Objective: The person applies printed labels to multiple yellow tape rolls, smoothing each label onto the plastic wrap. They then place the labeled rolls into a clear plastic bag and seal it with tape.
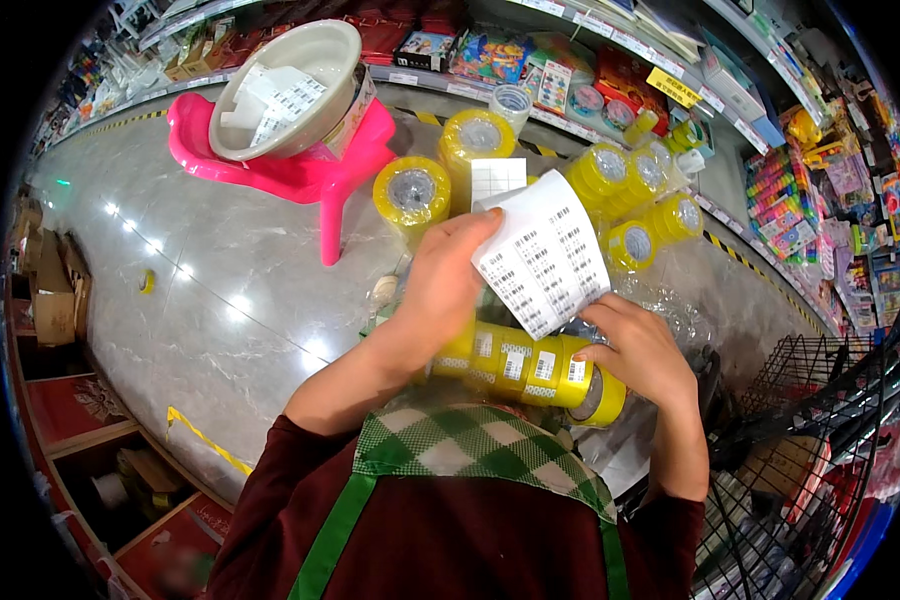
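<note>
My left hand (450,274) grips a curled sheet of white barcode labels (544,259) by its left edge, thumb on top. My right hand (637,349) is spread at the sheet's lower right corner. Its fingertips meet the sheet's edge, and its thumb tip is at a white label on a row of yellow packing tape rolls (521,367). Several of these rolls bear small barcode stickers. The row lies on its side right before my apron (480,446). Behind the sheet, a piece of gridded white paper (499,176) shows in part.
More tape rolls stand upright (412,191) or lie stacked (630,176) beyond my hands. A beige basin (229,142) with label paper rests on a pink plastic stool (330,217). Shelves (450,86) line the back. A black wire basket (787,465) is at right; a small tape roll (146,281) lies on the floor.
</note>
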Tool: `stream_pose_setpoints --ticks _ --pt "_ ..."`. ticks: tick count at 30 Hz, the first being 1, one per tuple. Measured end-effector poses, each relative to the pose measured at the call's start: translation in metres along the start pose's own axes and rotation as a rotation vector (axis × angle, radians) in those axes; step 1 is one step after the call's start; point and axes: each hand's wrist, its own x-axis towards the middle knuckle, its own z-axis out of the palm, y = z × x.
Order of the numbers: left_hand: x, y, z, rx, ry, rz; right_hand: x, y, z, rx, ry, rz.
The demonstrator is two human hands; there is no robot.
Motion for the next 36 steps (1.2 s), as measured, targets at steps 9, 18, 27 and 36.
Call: stream_pose_setpoints --ticks 9,18,27,36 --pt "-0.002 -0.009 0.007 0.130 -0.086 -0.149 0.016 -0.011 -0.020 0.399 0.700 -0.220" --pt "-0.006 -0.007 0.010 0.201 -0.203 -0.142 0.011 -0.012 -0.011 0.563 0.615 -0.148" --pt "-0.009 -0.008 0.019 0.116 -0.119 -0.184 0.011 -0.012 -0.006 0.091 0.817 -0.491" --pt "-0.001 -0.010 0.013 0.041 0.030 -0.203 -0.008 -0.012 -0.014 0.350 0.588 -0.422"
